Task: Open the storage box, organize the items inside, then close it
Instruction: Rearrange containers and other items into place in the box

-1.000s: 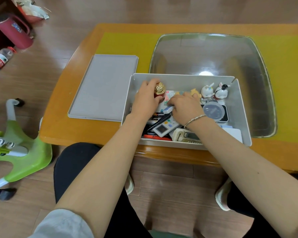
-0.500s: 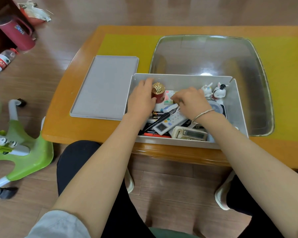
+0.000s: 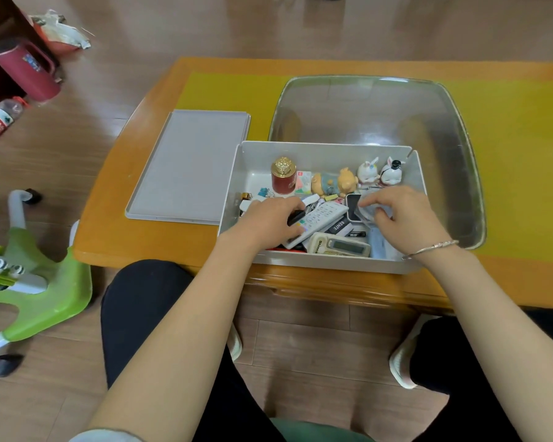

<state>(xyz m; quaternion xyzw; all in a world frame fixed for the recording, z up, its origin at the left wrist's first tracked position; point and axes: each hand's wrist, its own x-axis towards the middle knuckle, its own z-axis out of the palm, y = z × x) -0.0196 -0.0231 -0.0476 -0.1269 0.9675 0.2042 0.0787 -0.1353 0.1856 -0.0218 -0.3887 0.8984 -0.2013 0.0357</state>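
Observation:
The open grey storage box (image 3: 320, 147) stands at the table's near edge, its flat lid (image 3: 189, 167) lying to its left. Inside at the back are a red jar with a gold cap (image 3: 283, 179), a pig figurine (image 3: 334, 183) and two rabbit figurines (image 3: 380, 171). A white remote (image 3: 324, 218) and a beige remote (image 3: 342, 247) lie at the front. My left hand (image 3: 267, 222) is low in the box's left front, fingers curled round a black pen (image 3: 296, 216). My right hand (image 3: 404, 215) grips a clear round container (image 3: 366, 213) at the right.
A large clear tray (image 3: 454, 122) sits behind the box on the yellow mat (image 3: 517, 138). On the floor at the left are a green child's chair (image 3: 42, 282), a red jug (image 3: 29, 70) and a water bottle (image 3: 0, 118).
My left hand let go of the red jar and dropped toward the box's front. My right hand moved right onto the clear container, uncovering the pig figurine.

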